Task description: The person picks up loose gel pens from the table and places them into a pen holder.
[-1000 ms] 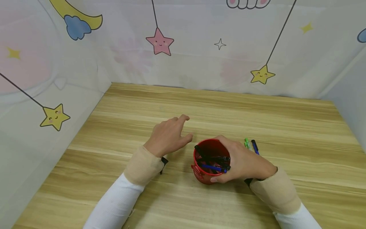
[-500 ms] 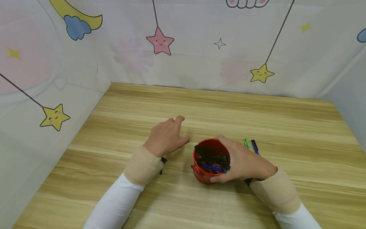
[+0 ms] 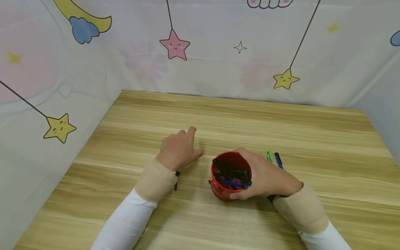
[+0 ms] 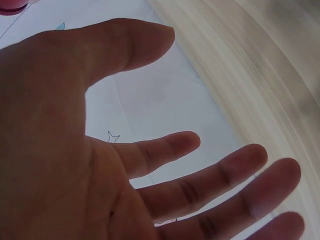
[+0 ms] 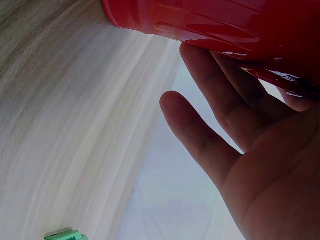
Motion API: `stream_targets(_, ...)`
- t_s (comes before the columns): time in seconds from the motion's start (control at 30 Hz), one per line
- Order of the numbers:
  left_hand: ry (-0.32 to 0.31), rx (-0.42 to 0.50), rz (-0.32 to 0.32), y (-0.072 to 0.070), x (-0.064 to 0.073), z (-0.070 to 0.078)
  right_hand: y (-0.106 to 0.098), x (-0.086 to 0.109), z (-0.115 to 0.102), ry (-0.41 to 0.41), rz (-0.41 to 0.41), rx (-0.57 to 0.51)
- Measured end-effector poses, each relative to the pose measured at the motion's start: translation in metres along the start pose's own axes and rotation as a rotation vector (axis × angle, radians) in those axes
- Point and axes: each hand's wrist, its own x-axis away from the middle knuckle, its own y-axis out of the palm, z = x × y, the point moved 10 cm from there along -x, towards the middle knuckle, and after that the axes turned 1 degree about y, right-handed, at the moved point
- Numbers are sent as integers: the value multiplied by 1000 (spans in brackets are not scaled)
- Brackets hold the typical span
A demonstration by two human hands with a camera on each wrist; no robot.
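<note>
A small red metal bucket (image 3: 221, 195) stands on the table, tilted in this view so that its inside shows. Several black pens (image 3: 222, 168) and a blue pen (image 3: 233, 183) lie in it. My right hand (image 3: 267, 173) grips the bucket at its right side, thumb near the front of the rim. From the right wrist, the fingers reach along the red wall (image 5: 220, 22), one fingertip standing apart from it. To the left of the bucket, my left hand (image 3: 176, 149) hovers with spread fingers; the left wrist view shows its palm (image 4: 60, 150) bare.
Behind my right hand lie a green pen (image 3: 270, 157) and a blue pen with a dark cap (image 3: 278, 160), both partly hidden by the hand. The wood-grain table (image 3: 156, 111) ends at a white cloth backdrop (image 3: 206, 73) printed with stars. Another cloth side (image 3: 78, 93) rises at left.
My left hand has drifted a little to the left, away from the bucket. The right hand and the bucket hold still.
</note>
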Motion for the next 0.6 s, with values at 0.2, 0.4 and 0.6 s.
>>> stream_targets(0.2, -39, -26, -16, 1, -1, -7, 0, 0, -1, -6, 1, 0)
stream_targets(0.4, -75, -44, -35, 4, -3, -14, 0, 0, -2, -16, 0, 5)
stream_targets(0.6, -102, -49, -72, 8, -4, -20, 0, 0, -4, -28, -5, 15)
